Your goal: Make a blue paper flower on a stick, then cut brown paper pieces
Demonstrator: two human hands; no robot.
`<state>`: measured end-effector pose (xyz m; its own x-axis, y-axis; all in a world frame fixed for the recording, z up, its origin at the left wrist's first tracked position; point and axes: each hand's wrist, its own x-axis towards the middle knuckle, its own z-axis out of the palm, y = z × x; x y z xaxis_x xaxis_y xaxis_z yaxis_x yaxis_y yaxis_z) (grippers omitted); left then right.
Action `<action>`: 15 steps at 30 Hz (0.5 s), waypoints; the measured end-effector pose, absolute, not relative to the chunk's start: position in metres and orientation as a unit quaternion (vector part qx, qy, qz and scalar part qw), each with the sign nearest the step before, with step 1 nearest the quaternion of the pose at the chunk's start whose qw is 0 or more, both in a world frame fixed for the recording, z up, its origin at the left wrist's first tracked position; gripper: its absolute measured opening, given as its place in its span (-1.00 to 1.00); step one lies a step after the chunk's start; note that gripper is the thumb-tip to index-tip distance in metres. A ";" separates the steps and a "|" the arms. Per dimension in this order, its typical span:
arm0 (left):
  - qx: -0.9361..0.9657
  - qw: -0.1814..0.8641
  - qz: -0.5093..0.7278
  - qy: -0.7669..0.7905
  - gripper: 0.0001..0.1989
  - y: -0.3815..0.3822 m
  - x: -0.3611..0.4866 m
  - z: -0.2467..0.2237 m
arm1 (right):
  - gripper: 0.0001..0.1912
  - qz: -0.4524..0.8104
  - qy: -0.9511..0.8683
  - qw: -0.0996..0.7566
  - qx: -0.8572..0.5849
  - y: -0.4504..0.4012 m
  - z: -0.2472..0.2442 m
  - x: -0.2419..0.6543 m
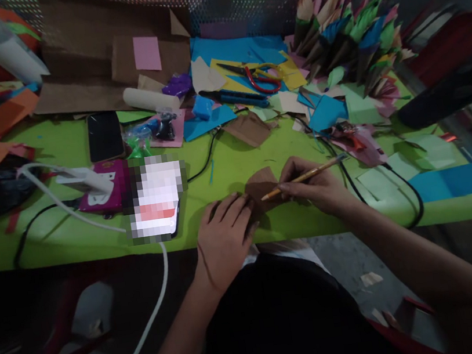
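Note:
A small brown paper piece [260,184] lies on the green table near its front edge. My left hand [226,231] rests flat beside it, fingers spread, with the fingertips at the paper's left edge. In my right hand [311,185] is a yellowish pencil [316,171], gripped near its lower end. The pencil's tip points left and down over the brown paper; whether it touches the paper is too small to tell. Left of my left hand lies a phone with a lit, blurred screen [158,199].
A magenta power adapter [103,187] with cables and a dark phone [104,137] stand at the left. Scissors [263,76], blue paper [327,111] and scraps lie behind. Paper cones [343,33] cluster at the back right, near a dark cylinder [448,91].

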<state>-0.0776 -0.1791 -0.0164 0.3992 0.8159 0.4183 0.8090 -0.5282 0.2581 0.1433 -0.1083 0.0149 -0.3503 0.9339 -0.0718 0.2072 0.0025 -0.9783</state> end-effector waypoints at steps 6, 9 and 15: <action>0.834 0.008 0.265 0.485 -0.74 -0.179 -0.077 -0.016 | -0.56 0.503 -0.613 0.389 -0.470 -0.092 0.009 0.128; 0.833 0.010 0.265 0.486 -0.73 -0.180 -0.077 -0.016 | -0.57 0.486 -0.620 0.388 -0.479 -0.089 0.006 0.126; 0.833 0.016 0.260 0.489 -0.72 -0.180 -0.077 -0.017 | -0.57 0.504 -0.617 0.375 -0.474 -0.092 0.005 0.129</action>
